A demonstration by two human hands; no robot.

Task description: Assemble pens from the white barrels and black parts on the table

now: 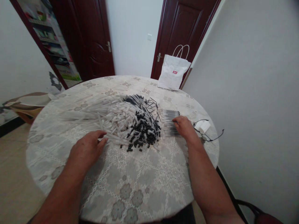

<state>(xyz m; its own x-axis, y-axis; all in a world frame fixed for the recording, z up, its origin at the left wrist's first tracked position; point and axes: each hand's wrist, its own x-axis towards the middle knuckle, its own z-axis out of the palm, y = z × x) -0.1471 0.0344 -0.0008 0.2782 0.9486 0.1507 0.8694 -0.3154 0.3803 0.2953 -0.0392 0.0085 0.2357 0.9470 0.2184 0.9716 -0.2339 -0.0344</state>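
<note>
My left hand point(90, 144) is at the near left side of a heap of clear plastic pen barrels point(88, 113). Its thumb and forefinger are apart, with nothing seen between them. At the right, my right hand point(184, 124) has its fingers closed on a pen at a neat row of pens point(169, 116). The hand covers part of that row. Between my hands lie a pile of short whitish plastic pieces point(119, 119) and a pile of small black pen caps point(146, 129). Thin dark refills point(134, 99) lie behind them.
A patterned cloth covers the round table point(140, 177). Eyeglasses point(210, 138) and a white object point(202, 126) sit right of my right hand. A white paper bag point(174, 73) stands at the far edge. Another bag point(28, 104) is beside the table at left.
</note>
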